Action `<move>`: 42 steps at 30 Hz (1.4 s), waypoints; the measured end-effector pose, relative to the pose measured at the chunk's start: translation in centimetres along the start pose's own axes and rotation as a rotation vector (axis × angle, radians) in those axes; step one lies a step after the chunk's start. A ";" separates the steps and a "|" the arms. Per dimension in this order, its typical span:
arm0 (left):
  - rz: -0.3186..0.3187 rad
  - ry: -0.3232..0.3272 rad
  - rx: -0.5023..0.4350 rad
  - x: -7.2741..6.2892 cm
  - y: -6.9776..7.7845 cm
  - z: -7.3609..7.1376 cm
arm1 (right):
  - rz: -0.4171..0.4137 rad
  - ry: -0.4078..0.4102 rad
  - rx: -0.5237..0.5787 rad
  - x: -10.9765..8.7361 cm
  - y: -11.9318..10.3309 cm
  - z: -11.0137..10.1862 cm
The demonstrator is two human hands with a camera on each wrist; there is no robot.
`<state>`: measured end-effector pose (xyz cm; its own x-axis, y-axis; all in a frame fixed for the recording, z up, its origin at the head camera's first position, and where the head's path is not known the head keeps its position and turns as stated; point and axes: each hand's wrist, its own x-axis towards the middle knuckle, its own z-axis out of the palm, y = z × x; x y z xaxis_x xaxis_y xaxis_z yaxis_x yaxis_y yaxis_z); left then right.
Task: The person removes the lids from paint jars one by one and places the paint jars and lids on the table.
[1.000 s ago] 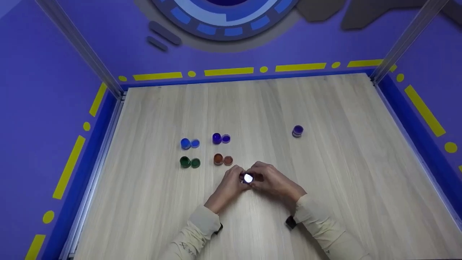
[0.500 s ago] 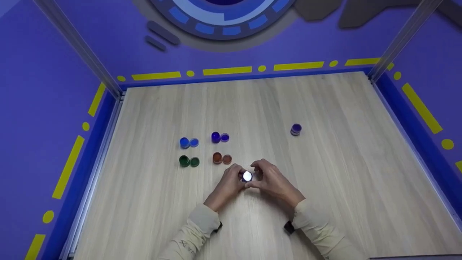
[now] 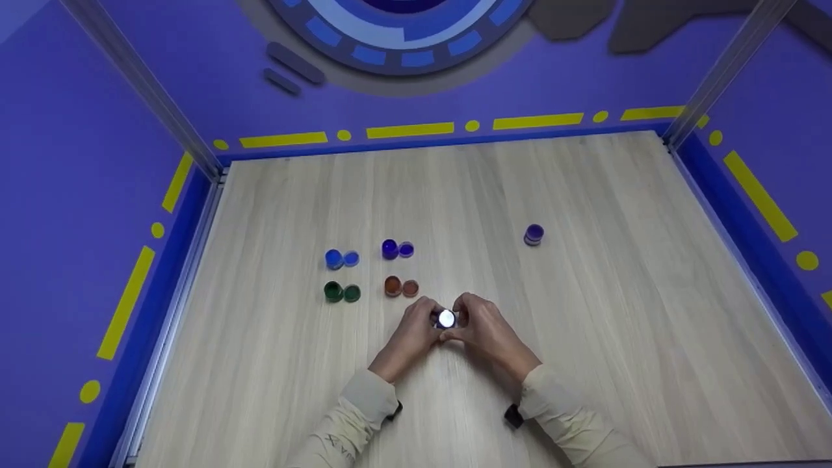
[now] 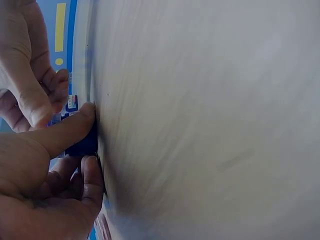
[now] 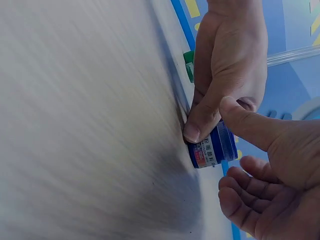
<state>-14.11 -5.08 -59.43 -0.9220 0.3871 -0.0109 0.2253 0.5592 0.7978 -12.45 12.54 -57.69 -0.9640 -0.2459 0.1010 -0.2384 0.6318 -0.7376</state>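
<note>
A small dark blue paint jar (image 5: 204, 152) with a printed label and a ridged lid (image 5: 227, 141) stands upright at the table's front middle. My left hand (image 3: 415, 331) grips its lower body between thumb and fingers, as the left wrist view also shows. My right hand (image 3: 489, 335) is on the jar's other side, thumb and bent fingers spread around the lid. In the right wrist view, a gap shows between these fingers (image 5: 245, 195) and the lid; whether the thumb touches it I cannot tell. From above, the lid's top looks bright white.
Left of the hands, uncapped paint jars stand with their lids beside them: blue (image 3: 334, 259), violet (image 3: 389, 249), green (image 3: 333, 291) and brown (image 3: 392, 286). A purple jar (image 3: 533, 234) stands alone at right. Blue panels (image 3: 416, 104) enclose the wooden table (image 3: 604, 312).
My right hand's fingers drew away from the lid, spreading wider, then came back closer around it. My left hand keeps its grip on the jar in the same place.
</note>
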 end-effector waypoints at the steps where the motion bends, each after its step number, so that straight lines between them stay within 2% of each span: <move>1: -0.002 -0.001 -0.002 0.0 0.0 0.0 | 0.000 -0.001 -0.001 0.1 0.0 0.0; 6: -0.002 -0.004 0.020 0.0 0.2 0.0 | 0.000 -0.018 0.017 0.4 0.2 0.0; 14: 0.046 0.020 0.029 -0.2 0.2 0.0 | -0.031 -0.077 0.038 0.6 0.6 -0.4; 20: 0.042 0.012 0.029 -0.5 0.2 0.1 | -0.176 -0.126 0.047 0.5 1.5 -0.8; 27: 0.061 0.039 0.020 -0.5 0.2 0.3 | -0.314 -0.197 0.134 0.9 2.8 -0.9; 33: 0.046 0.038 0.018 -0.2 0.1 0.3 | -0.274 -0.221 0.171 0.9 3.0 -0.8; 37: 0.012 0.015 0.016 -0.1 0.0 0.2 | -0.220 -0.142 0.164 0.6 2.6 -0.9; 42: 0.008 0.006 0.018 0.1 0.0 0.1 | -0.158 0.080 0.123 -0.2 1.8 -0.2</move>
<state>-14.14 -5.01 -59.52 -0.9221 0.3870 -0.0010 0.2379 0.5690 0.7872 -12.72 13.92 -58.92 -0.9231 -0.2729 0.2709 -0.3762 0.4946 -0.7835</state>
